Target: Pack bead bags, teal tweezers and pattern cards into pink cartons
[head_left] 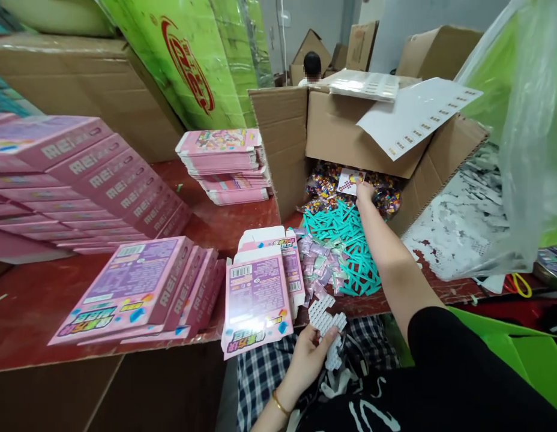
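My left hand (312,354) pinches a white studded plastic plate (327,324) between thumb and fingers, above my lap at the table's front edge. My right hand (365,192) reaches into an open cardboard carton (346,129). Its fingers close on the edge of a small white card (348,180) printed with a dotted pattern; the fingertips are partly hidden. Around that card lie clear bags of multicoloured beads (323,186). In front of them spread a pile of turquoise plastic sticks (355,246) and a heap of small purple-pink sachets (321,264).
Flattened pink-purple boxes (255,294) overlap the table's front edge. Filled-out pink boxes (138,288) and a tall stack (102,162) stand left; more flat boxes (224,150) lie behind. Sticker sheets (418,114) rest on the carton. White plates (463,210) fill a plastic bag at right. A person (312,67) is behind.
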Motion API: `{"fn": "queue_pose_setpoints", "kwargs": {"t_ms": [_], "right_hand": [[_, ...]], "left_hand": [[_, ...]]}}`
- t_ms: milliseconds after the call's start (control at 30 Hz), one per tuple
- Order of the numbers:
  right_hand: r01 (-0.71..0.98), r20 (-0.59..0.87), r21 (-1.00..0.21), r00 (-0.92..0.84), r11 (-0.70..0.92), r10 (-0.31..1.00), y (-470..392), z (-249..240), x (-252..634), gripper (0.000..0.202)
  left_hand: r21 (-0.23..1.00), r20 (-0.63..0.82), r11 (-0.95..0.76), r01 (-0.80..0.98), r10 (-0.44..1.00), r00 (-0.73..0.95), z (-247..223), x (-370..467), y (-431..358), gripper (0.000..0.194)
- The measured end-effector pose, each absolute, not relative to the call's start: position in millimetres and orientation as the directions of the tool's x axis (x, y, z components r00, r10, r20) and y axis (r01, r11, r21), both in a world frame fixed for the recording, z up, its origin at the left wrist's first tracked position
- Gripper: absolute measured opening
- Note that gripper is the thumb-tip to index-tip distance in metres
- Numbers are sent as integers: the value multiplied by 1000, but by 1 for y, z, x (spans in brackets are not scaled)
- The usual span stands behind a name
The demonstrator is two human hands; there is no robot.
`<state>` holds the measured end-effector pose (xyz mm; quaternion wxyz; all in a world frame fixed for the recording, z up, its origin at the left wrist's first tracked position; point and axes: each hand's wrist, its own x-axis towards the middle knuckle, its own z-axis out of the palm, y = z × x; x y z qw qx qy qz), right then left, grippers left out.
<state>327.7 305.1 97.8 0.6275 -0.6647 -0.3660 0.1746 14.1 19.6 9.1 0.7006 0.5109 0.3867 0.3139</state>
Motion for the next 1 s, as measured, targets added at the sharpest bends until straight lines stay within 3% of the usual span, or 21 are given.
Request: {"fn": "queue_pose_setpoints", "kwargs": {"t_ms": [133,200,367,500,667,800,900,1000], "right_hand": [[356,252,-934,728,-38,637,255,75,330,28],[404,265,-912,698,-61,665,208,64,335,28],[523,183,-852,294,2,938,71,49,323,30],[359,-21,-929,185,-88,983,0,34,280,29],[27,-183,-980,280,-198,942,-33,7,266,33],[-169,-191,-979,563,-114,804,-43,10,288,34],[-217,-177,-975,628,-49,758,-39,16,279,35],[-152,-119,-988,609,-32,784,-25,11,247,32]], "left_hand": [[973,-176,229,-41,839,514,16,13,27,36],[972,-174,229,-49,845,506,21,16,33,38],[866,-210,391,-310,849,485,31,47,57,43],[753,-279,503,-425,828,486,27,87,67,43],[747,-353,550,-373,804,479,15,99,61,37],[823,-317,479,-305,833,453,0,90,60,45],[901,-230,348,-259,889,396,-10,96,55,65],[924,-151,257,-284,925,348,-14,106,44,81]]}}
